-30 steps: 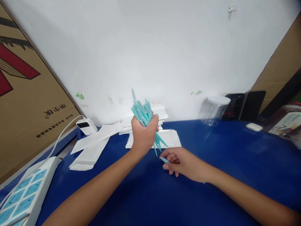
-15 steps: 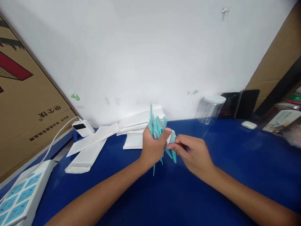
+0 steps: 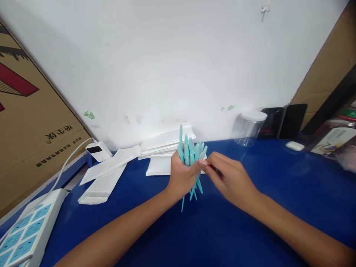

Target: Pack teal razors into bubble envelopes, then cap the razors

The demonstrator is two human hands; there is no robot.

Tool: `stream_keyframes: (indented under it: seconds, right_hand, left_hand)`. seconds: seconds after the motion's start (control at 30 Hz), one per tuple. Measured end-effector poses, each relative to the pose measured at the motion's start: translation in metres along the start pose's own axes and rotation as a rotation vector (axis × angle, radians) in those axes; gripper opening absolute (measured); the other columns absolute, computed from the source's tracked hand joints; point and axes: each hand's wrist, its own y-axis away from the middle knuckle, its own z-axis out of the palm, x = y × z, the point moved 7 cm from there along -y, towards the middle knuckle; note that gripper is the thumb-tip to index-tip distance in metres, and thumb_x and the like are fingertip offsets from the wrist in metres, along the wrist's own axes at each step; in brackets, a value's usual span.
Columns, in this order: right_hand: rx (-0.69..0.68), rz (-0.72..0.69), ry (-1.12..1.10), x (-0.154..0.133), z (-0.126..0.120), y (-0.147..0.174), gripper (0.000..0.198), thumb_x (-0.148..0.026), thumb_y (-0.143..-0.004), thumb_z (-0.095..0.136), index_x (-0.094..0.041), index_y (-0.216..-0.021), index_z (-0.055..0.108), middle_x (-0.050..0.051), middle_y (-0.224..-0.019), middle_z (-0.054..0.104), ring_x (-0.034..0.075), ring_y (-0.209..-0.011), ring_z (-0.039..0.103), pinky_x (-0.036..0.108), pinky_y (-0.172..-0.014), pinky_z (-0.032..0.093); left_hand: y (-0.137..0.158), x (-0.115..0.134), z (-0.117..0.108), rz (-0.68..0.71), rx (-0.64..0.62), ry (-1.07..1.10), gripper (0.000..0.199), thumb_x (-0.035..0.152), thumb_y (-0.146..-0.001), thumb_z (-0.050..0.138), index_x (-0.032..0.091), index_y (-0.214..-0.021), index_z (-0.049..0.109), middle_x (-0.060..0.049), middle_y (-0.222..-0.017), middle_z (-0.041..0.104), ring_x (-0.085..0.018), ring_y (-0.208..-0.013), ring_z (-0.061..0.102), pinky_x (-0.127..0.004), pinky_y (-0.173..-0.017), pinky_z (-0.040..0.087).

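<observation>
A bunch of slim turquoise plastic sticks (image 3: 191, 148) with narrow, tapering lower ends stands nearly upright over the table. My left hand (image 3: 183, 174) is wrapped round the middle of the bunch, its thumb across the front. Stick tops fan out above the fist and thin tips stick out below. My right hand (image 3: 230, 178) is closed in a pinch at the right side of the bunch, beside my left thumb tip. Whatever lies between its fingertips is hidden. Behind the bunch, white padded sleeves (image 3: 158, 167) lie on the table by the wall.
On the blue table (image 3: 222, 233), more white sleeves (image 3: 97, 189) lie at left, near a small white device (image 3: 99, 151) on a cable. A power strip (image 3: 30, 230) is at front left. At right stand a clear jar (image 3: 248, 129), dark phones (image 3: 292, 120), a white case (image 3: 294, 146) and a bottle (image 3: 336, 135).
The sticks in my left hand now stand more evenly bunched. The wider pale piece that showed at my right fingertips is out of sight, and those fingers are closer to my left thumb.
</observation>
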Motion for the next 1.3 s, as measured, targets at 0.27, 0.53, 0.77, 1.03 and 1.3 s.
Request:
stream_keyframes:
  seconds: [0.27, 0.53, 0.77, 1.03, 1.3]
  right_hand:
    - [0.066, 0.014, -0.016, 0.01, -0.001, 0.005, 0.014, -0.02, -0.111, 0.051, -0.025, -0.1, 0.059, 0.003, -0.091, 0.064, 0.017, -0.078, 0.062, 0.031, -0.069, 0.048]
    - [0.157, 0.279, -0.268, 0.019, 0.004, 0.007, 0.011, -0.028, -0.108, 0.055, -0.026, -0.117, 0.062, 0.008, -0.107, 0.068, 0.021, -0.089, 0.067, 0.035, -0.073, 0.056]
    - [-0.263, 0.739, -0.694, 0.022, 0.068, 0.031, 0.022, -0.021, -0.085, 0.065, -0.022, -0.106, 0.06, 0.001, -0.095, 0.065, 0.016, -0.081, 0.063, 0.028, -0.065, 0.053]
    - [-0.636, 0.908, -1.082, 0.004, 0.102, 0.053, 0.048, -0.055, -0.086, 0.086, -0.016, -0.1, 0.063, 0.008, -0.094, 0.077, 0.016, -0.07, 0.071, 0.029, -0.057, 0.059]
    - [-0.349, 1.061, -1.394, 0.022, 0.097, 0.049, 0.051, -0.009, -0.071, 0.08, -0.02, -0.12, 0.071, 0.01, -0.119, 0.079, 0.027, -0.117, 0.077, 0.05, -0.115, 0.058]
  left_hand:
    - [0.004, -0.007, 0.012, -0.106, -0.157, 0.04, 0.049, 0.044, -0.069, 0.101, 0.018, -0.072, 0.059, 0.003, -0.067, 0.06, -0.011, -0.061, 0.052, -0.024, -0.059, 0.047]
    - [-0.002, 0.003, 0.0, -0.096, -0.019, -0.05, 0.035, 0.036, -0.077, 0.094, 0.018, -0.097, 0.071, 0.001, -0.078, 0.068, -0.014, -0.069, 0.063, -0.027, -0.067, 0.055]
    - [-0.01, 0.011, -0.03, -0.056, 0.332, 0.06, 0.034, 0.031, -0.081, 0.086, 0.02, -0.107, 0.067, 0.008, -0.062, 0.061, -0.011, -0.05, 0.056, -0.024, -0.054, 0.049]
    - [-0.011, 0.023, -0.033, -0.043, 0.328, 0.102, 0.038, 0.034, -0.084, 0.09, 0.022, -0.107, 0.063, 0.008, -0.058, 0.062, -0.011, -0.051, 0.058, -0.022, -0.054, 0.048]
    - [0.001, 0.019, -0.016, -0.033, 0.161, -0.016, 0.032, 0.033, -0.083, 0.088, 0.02, -0.099, 0.064, 0.005, -0.07, 0.065, -0.011, -0.054, 0.058, -0.025, -0.057, 0.051]
